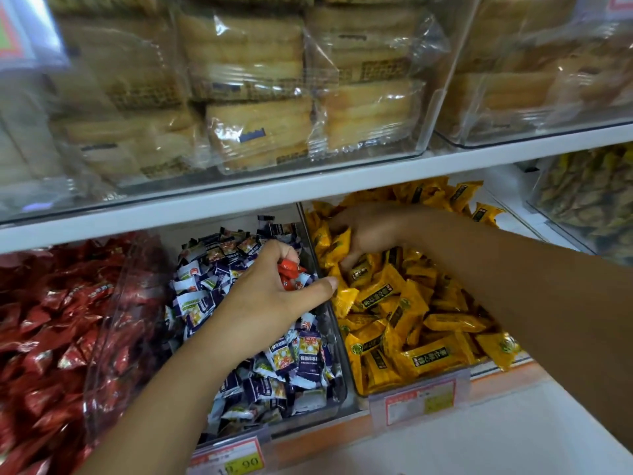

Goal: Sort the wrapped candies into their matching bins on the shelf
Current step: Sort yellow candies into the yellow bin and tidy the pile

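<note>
Three clear bins stand side by side on the lower shelf: red candies (51, 323) at the left, blue-and-white candies (274, 365) in the middle, yellow candies (411, 323) at the right. My left hand (274, 296) hovers over the middle bin, closed on a few orange-red wrapped candies (291, 274), its thumb reaching over the divider (334, 323). My right hand (370, 231) is deep in the yellow bin, fingers curled down among the yellow packets; what they grip is hidden.
The white shelf board (308, 190) above carries clear boxes of wrapped biscuits (260, 108). Price tags (421, 399) hang on the bin fronts. Another bin of yellowish-green packets (582, 200) stands at the far right.
</note>
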`<act>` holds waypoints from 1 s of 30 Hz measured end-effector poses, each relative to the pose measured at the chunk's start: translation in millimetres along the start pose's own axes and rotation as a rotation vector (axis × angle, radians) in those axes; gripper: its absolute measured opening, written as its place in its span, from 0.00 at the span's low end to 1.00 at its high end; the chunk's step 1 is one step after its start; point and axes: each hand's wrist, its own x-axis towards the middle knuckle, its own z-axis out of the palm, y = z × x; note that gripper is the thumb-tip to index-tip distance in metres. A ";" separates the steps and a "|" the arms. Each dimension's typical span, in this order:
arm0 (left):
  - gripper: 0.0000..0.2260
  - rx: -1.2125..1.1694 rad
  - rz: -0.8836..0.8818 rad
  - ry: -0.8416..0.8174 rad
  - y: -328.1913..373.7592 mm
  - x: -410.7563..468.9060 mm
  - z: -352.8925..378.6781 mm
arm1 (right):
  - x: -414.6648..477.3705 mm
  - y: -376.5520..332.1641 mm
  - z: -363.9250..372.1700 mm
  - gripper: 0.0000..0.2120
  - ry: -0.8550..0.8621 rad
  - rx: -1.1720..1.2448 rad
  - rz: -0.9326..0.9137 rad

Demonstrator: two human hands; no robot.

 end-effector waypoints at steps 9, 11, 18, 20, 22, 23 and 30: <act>0.18 -0.023 0.024 0.033 0.8 0.8 5.7 | -57.6 14.5 -21.2 0.19 0.088 0.413 -0.050; 0.18 -0.020 0.021 0.037 2.6 -0.7 6.6 | -66.6 18.1 -22.7 0.19 0.118 0.495 -0.058; 0.18 -0.021 0.023 0.038 8.1 -4.5 5.7 | -83.4 17.8 -21.6 0.20 0.199 0.637 -0.061; 0.18 -0.020 0.033 0.041 9.4 -4.2 5.4 | -89.5 12.6 -24.4 0.20 0.201 0.550 -0.085; 0.18 -0.007 0.040 0.055 11.3 -4.7 5.6 | -101.4 6.4 -28.1 0.20 0.206 0.515 -0.124; 0.18 0.005 0.042 0.062 12.2 -5.2 5.8 | -109.1 5.1 -30.2 0.20 0.237 0.523 -0.137; 0.16 -0.011 0.057 0.081 11.4 -6.8 11.2 | -123.8 -2.3 -23.8 0.13 0.365 0.027 0.024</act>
